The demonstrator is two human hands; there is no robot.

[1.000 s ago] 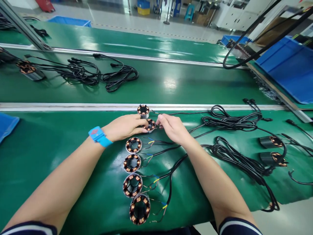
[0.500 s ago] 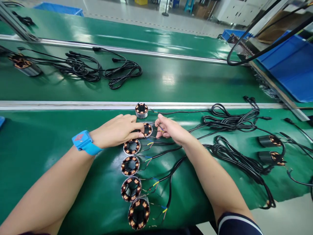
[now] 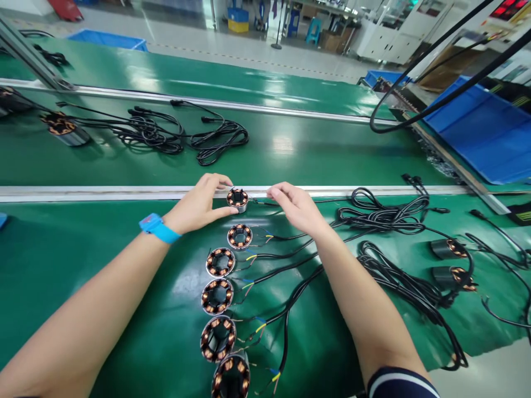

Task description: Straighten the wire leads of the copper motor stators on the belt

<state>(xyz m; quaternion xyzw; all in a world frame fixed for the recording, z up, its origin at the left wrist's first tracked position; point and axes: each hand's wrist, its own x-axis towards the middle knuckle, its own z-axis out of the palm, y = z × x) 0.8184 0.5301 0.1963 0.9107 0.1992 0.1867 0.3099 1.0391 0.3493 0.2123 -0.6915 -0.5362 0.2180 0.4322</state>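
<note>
My left hand (image 3: 201, 205), with a blue wristband (image 3: 160, 228), is at the farthest motor stator (image 3: 238, 200), a steel ring with copper coils. Its thumb lies against the near side and its fingers curve around the far side. Just right of that stator, my right hand (image 3: 296, 207) hovers by its thin wires and black cable (image 3: 269, 203), fingers loosely bent and apart from them. Nearer me stands a separate stator (image 3: 239, 236), its lead ends beside a cable with coloured wires (image 3: 269, 237). Several more stators (image 3: 220, 262) run in a column towards me.
Coiled black cables (image 3: 385, 213) and two dark cylinders with copper windings (image 3: 450, 249) lie at right. Behind the white rail (image 3: 103, 193) are more cables (image 3: 153, 132) and a stator (image 3: 66, 128). A blue bin (image 3: 489, 132) stands at far right; a thick black cable (image 3: 448, 105) hangs before it.
Both hands have moved away from me, from the second-farthest stator to the farthest one. My left hand has let go of the second stator. The view has tilted up slightly.
</note>
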